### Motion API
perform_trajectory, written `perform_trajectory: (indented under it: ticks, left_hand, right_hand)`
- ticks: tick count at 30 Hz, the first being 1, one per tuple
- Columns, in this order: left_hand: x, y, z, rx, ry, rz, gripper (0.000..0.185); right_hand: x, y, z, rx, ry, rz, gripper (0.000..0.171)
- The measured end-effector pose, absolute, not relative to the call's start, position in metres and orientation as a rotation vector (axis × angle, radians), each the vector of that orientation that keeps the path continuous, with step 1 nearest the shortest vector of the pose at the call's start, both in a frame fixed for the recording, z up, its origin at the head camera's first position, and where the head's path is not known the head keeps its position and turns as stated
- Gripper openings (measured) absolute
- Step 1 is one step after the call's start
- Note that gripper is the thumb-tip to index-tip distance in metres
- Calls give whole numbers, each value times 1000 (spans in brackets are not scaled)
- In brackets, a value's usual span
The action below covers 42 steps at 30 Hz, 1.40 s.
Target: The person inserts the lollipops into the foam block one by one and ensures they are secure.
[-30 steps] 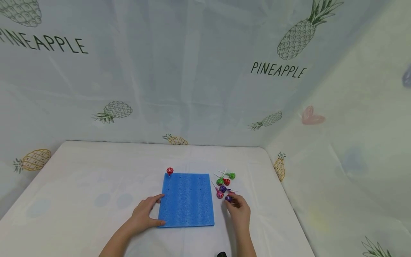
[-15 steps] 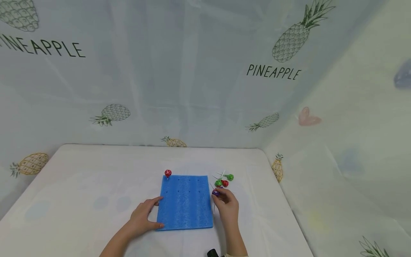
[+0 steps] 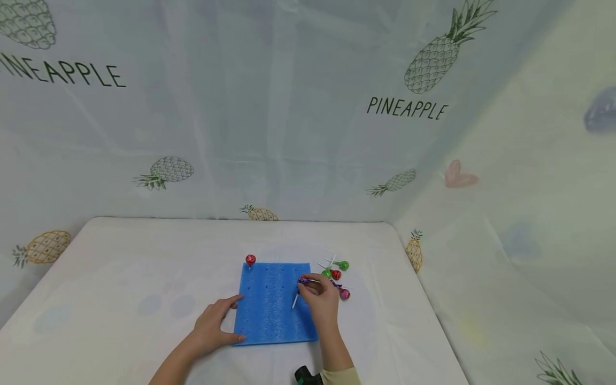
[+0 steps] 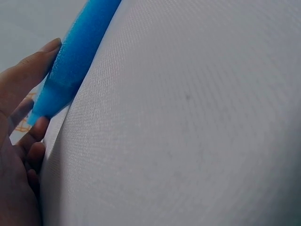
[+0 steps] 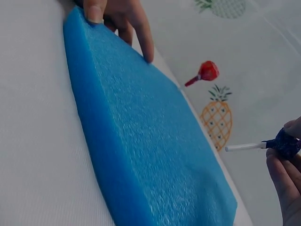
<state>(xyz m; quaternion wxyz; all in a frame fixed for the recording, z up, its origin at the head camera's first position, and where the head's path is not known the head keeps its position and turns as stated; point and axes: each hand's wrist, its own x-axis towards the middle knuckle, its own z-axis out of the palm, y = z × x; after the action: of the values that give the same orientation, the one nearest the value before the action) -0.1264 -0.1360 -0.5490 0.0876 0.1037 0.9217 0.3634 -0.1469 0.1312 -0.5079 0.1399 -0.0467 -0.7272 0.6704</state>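
Observation:
A blue foam board point(image 3: 269, 315) with rows of small holes lies on the table. My left hand point(image 3: 214, 323) rests at its left edge, thumb at the near corner, index finger stretched along the side; in the left wrist view the other fingers point(image 4: 35, 150) bend beside the foam point(image 4: 77, 52). Above the board's right part, my right hand point(image 3: 321, 305) pinches a lollipop by its dark purple wrapped head point(image 5: 285, 142), the white stick point(image 3: 295, 302) slanting down. A red lollipop point(image 3: 251, 260) stands upright in the board's far left corner.
Right of the board lie several loose lollipops, among them a green one point(image 3: 344, 265), a red one point(image 3: 336, 275) and a pink one point(image 3: 344, 294). A black object point(image 3: 307, 375) shows by the right sleeve point(image 3: 340, 376). A pineapple-print sheet point(image 3: 269, 133) hangs behind the table.
My right hand has picked the purple lollipop from the loose ones and carried it left over the board, stick downward. My left hand has stayed at the board's edge.

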Motion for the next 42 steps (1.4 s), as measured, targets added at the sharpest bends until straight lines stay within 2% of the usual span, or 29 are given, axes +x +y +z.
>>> perform_trajectory:
  ticks: [11,22,42]
  left_hand:
    - [-128,-135,-551,282,2754,1069,96]
    - [-128,-136,-550,273,2752,1068,96]
    - [-126,-137,-546,320,2751,1080,94]
  right_hand:
    - [-151,105,-469,-25,-2117,1960,23]
    - [-169,89,-469,79,-2100,2040,30]
    - [-194,78,-479,195,-2119,2059,27]
